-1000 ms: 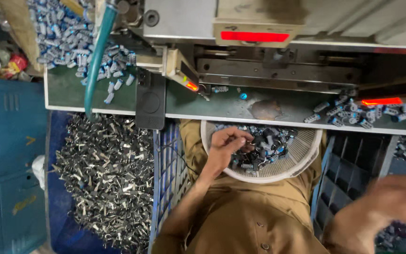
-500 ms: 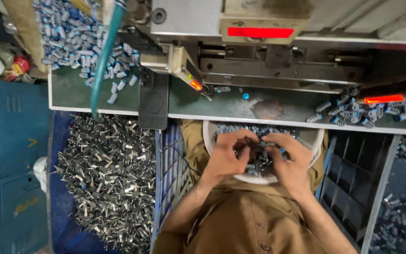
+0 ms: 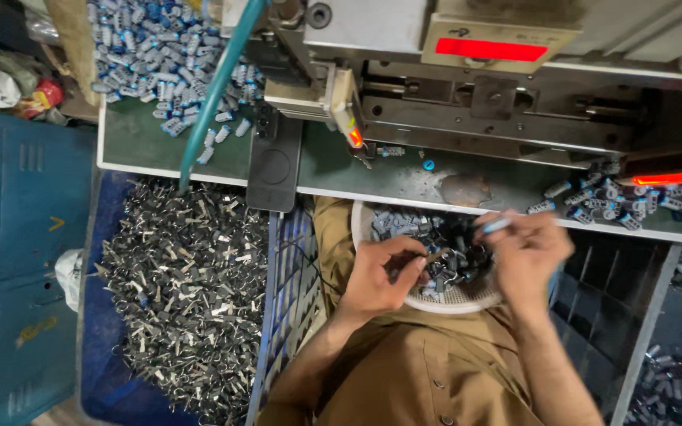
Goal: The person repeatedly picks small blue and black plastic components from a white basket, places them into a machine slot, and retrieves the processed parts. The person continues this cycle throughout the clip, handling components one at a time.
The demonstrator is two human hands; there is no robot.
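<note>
A white round basket (image 3: 444, 298) rests on my lap, filled with several small blue and dark parts. My left hand (image 3: 380, 276) is at the basket's left side, pinching a small dark metal part between thumb and fingers. My right hand (image 3: 524, 251) is raised just above the basket's right side and holds a small light-blue part (image 3: 497, 226) at its fingertips. Both hands sit below the front edge of the green bench (image 3: 404, 185).
A grey machine (image 3: 467, 87) with red lit strips stands on the bench. Blue parts lie heaped at the back left (image 3: 159, 63) and at the right (image 3: 633, 201). A black flat device (image 3: 274, 164) overhangs the bench edge. A bin of metal pieces (image 3: 183, 292) lies to my left.
My right hand came in from the lower right to the basket, joined the left hand there, then lifted up with a light-blue part. The left hand stayed at the basket.
</note>
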